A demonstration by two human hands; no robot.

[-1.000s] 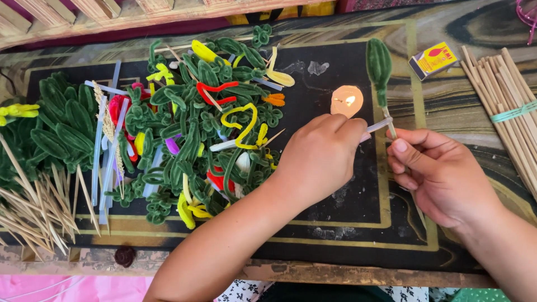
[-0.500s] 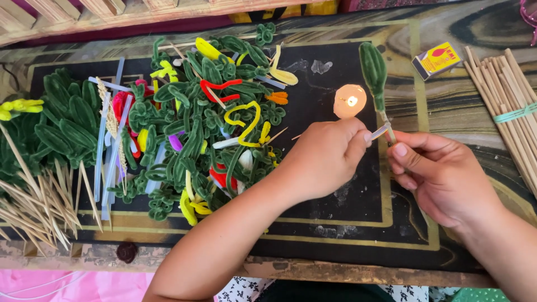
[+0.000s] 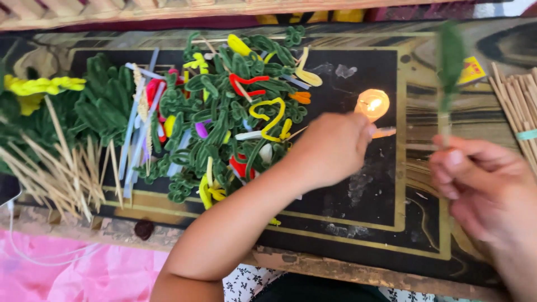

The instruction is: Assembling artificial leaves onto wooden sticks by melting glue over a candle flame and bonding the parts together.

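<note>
My left hand (image 3: 330,148) is closed around a short pale stick (image 3: 386,132), whose tip points right just below the flame of a small lit candle (image 3: 372,103). My right hand (image 3: 481,184), blurred at the right, pinches the thin stem of a green fuzzy-wire leaf (image 3: 449,56) and holds it upright, apart from the left hand. Both hands hover over a black board (image 3: 358,190) with a gold border.
A heap of green, yellow, red and white bent fuzzy wires (image 3: 235,112) covers the board's left half. Thin wooden skewers (image 3: 61,168) lie at the left, a banded bundle of sticks (image 3: 517,100) at the right, near a small yellow box (image 3: 472,70). Pink cloth (image 3: 67,274) lies below the table edge.
The hands were joined at the leaf's stem by the candle; now they are apart. My right hand has carried the leaf to the right, while the left keeps the short stick near the flame.
</note>
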